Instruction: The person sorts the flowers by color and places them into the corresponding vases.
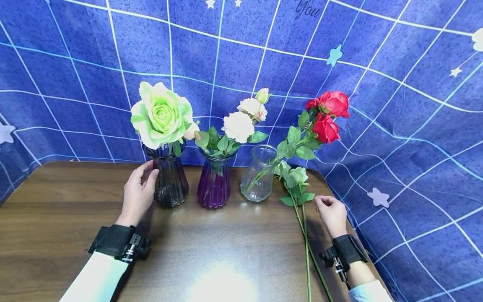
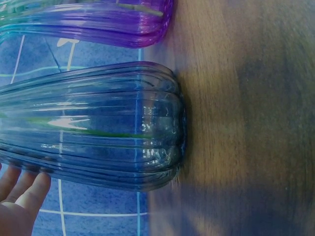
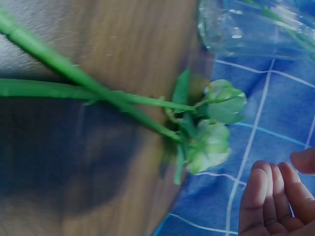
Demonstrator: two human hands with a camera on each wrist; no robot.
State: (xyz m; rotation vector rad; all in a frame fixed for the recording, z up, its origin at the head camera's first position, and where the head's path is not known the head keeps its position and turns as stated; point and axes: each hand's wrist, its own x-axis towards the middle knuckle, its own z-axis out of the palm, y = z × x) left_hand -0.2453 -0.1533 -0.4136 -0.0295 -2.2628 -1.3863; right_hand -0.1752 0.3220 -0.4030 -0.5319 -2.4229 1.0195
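My left hand (image 1: 138, 191) is at the left side of a dark grey ribbed glass vase (image 1: 170, 184), its fingertips (image 2: 42, 181) right at the glass. A large pale green rose (image 1: 163, 111) stands in that vase, and its stem shows through the wall in the left wrist view. On the right, my right hand (image 1: 333, 212) is beside two green-white roses (image 1: 298, 175) lying on the table with crossed stems (image 1: 306, 243). Its thumb stands apart from its loosely bent fingers in the right wrist view, and nothing is between them.
A purple vase (image 1: 213, 186) with white flowers (image 1: 238, 126) stands in the middle. Right of it, a clear vase (image 1: 258, 184) bears red roses (image 1: 328, 121) leaning right over the lying ones. A blue patterned cloth (image 1: 241, 54) hangs behind the wooden table (image 1: 181, 251).
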